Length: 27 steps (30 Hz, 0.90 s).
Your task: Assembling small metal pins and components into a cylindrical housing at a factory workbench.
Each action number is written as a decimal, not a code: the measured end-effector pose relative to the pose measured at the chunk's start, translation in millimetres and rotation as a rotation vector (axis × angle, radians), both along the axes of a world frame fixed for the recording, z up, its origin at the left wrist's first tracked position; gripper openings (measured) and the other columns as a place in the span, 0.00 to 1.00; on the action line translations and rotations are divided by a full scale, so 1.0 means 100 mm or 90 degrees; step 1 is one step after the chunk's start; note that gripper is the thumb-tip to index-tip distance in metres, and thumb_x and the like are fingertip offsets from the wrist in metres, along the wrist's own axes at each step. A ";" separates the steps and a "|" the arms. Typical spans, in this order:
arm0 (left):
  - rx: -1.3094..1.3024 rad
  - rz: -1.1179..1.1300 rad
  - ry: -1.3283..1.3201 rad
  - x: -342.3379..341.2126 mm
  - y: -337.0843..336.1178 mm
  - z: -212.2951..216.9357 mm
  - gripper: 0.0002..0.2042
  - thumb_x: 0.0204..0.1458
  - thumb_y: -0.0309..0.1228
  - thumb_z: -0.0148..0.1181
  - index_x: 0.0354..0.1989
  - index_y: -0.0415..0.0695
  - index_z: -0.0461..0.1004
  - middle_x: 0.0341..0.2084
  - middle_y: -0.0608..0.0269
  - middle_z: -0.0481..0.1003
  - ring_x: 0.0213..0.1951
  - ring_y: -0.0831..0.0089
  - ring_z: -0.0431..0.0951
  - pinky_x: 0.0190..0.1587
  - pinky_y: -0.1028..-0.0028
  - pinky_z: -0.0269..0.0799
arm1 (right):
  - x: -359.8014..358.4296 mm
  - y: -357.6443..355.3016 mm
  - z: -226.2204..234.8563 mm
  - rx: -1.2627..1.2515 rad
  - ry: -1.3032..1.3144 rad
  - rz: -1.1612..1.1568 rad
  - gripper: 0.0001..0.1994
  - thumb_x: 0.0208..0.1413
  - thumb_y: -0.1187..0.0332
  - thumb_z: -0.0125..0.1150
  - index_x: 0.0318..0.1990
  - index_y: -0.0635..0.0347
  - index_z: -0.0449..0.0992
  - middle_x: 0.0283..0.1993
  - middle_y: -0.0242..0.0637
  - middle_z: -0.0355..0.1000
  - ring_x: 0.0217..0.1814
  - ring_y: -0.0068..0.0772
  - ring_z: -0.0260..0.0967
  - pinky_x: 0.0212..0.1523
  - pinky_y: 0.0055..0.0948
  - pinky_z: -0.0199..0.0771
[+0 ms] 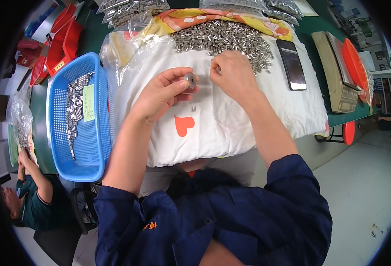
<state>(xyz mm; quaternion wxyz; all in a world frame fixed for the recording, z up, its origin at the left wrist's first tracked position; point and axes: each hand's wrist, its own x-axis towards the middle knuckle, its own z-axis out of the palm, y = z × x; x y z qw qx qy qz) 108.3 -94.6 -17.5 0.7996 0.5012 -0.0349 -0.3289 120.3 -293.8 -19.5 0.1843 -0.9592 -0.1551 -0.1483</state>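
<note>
My left hand (166,91) is closed round a small round metal ring (190,80) with a hole in its face, held up above the white cloth (222,128). To its right, my right hand (234,73) has its fingers pinched together at the near edge of a heap of small metal cylinders (222,37). A bit of metal shows at those fingertips, but most of it is hidden. One loose metal cylinder (193,108) lies on the cloth just below the left hand, above a red heart print (184,126).
A blue basket (99,133) with metal cylinders and a green label stands at the left. A black phone (291,66) lies right of the heap, near a scale (337,75) carrying a red tray (354,62). A co-worker (38,195) sits at far left. Bagged metal parts (133,11) lie behind.
</note>
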 end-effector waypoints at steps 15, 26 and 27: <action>-0.010 0.030 0.002 0.01 -0.02 0.01 0.14 0.48 0.26 0.52 0.45 0.41 0.65 0.36 0.64 0.71 0.38 0.74 0.72 0.39 0.77 0.67 | -0.05 0.04 0.08 -0.017 0.067 0.005 0.04 0.37 0.71 0.56 0.22 0.61 0.71 0.23 0.37 0.68 0.29 0.35 0.65 0.33 0.32 0.64; -0.018 0.065 -0.022 0.01 -0.04 -0.04 0.15 0.47 0.25 0.54 0.45 0.38 0.65 0.36 0.62 0.70 0.37 0.75 0.72 0.41 0.77 0.68 | -0.15 0.13 0.24 0.476 0.291 0.155 0.05 0.41 0.75 0.57 0.29 0.63 0.73 0.26 0.28 0.70 0.28 0.17 0.64 0.32 0.18 0.65; -0.018 0.065 -0.021 0.01 -0.04 -0.04 0.15 0.47 0.25 0.54 0.45 0.38 0.65 0.36 0.62 0.70 0.37 0.75 0.72 0.41 0.77 0.68 | -0.14 0.13 0.24 0.476 0.292 0.154 0.05 0.41 0.75 0.57 0.29 0.63 0.73 0.26 0.28 0.70 0.28 0.17 0.64 0.32 0.18 0.65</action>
